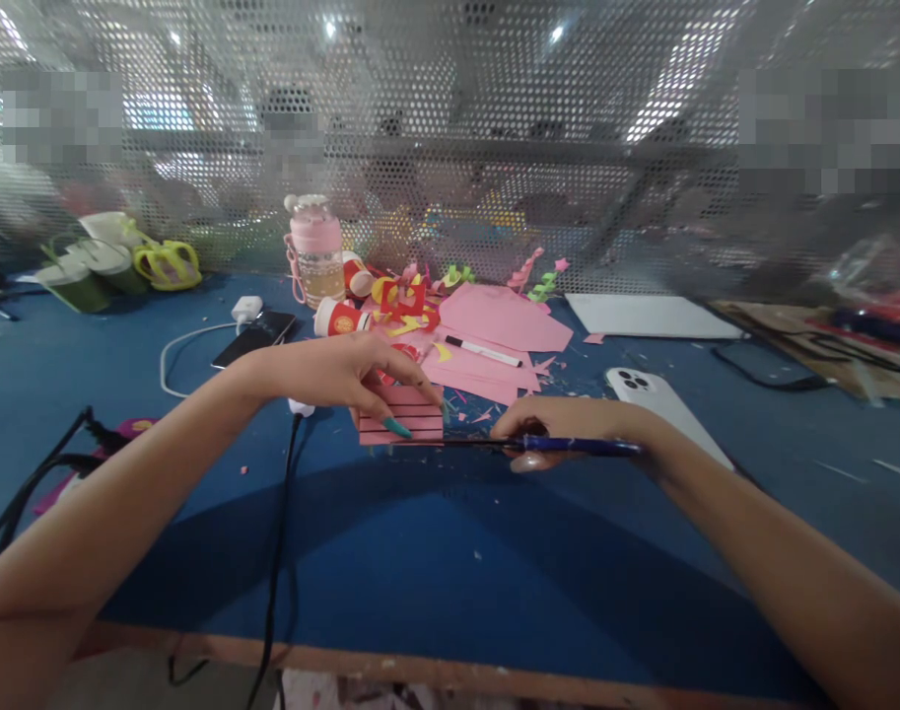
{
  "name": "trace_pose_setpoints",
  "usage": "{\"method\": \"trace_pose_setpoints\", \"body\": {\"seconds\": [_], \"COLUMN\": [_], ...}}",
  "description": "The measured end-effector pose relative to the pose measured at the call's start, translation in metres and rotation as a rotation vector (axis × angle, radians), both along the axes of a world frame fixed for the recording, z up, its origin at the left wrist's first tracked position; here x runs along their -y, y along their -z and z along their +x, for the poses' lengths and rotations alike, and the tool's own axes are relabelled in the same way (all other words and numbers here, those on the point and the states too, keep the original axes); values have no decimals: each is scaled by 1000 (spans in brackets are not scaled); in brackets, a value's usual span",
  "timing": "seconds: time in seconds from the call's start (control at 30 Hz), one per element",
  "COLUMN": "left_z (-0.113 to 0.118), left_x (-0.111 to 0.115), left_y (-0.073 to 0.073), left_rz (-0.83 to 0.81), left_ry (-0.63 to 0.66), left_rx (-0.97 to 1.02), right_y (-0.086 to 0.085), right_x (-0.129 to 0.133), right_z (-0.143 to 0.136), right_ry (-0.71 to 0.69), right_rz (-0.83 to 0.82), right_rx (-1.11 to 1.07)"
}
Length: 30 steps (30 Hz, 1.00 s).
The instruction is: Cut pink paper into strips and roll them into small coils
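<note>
A small pink paper piece (412, 422) with dark ruled lines lies under the fingers of my left hand (353, 375), its thumb and fingertips gripping it. My right hand (560, 426) is closed round the blue handles of a pair of scissors (583, 447). Their dark blades point left and run along the lower edge of the pink piece. Just beyond my hands are larger pink sheets (501, 320), with a white marker (483, 351) on top of them.
Behind stand a pink bottle (316, 251) and red paper cups (342, 318). A dark phone (253, 338) with a white charger (247, 310) lies left; a white phone (663, 412) lies beside my right wrist. A black cable (279, 532) crosses the blue table (420, 582).
</note>
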State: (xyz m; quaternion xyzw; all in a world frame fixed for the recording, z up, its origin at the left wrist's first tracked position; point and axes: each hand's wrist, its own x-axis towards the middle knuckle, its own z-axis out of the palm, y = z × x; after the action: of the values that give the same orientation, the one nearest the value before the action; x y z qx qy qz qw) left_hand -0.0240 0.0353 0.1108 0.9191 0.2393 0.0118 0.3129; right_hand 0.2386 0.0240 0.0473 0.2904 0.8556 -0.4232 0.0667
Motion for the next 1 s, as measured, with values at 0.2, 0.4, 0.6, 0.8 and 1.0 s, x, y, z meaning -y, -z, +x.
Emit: {"method": "trace_pose_setpoints", "body": {"seconds": [0.2,0.4,0.6,0.8,1.0], "left_z": [0,2,2,1,2], "left_x": [-2,-1,-1,-2,-1], "left_y": [3,4,4,5,4], "left_rz": [-39,-128,-148,-118,-104], "left_ry": [-1,10,11,8,19], "left_rx": [45,60,67,48,71], "right_y": [1,0,2,0,-5], "right_x": [0,0,-1,-1,0], "right_z": [1,0,0,0,-2], "right_ry": [-9,-44,-51,-40,-31], "right_rz": [-22,-47,-62,-66,-85], "right_rx": [2,-23,-56,-57,-33]}}
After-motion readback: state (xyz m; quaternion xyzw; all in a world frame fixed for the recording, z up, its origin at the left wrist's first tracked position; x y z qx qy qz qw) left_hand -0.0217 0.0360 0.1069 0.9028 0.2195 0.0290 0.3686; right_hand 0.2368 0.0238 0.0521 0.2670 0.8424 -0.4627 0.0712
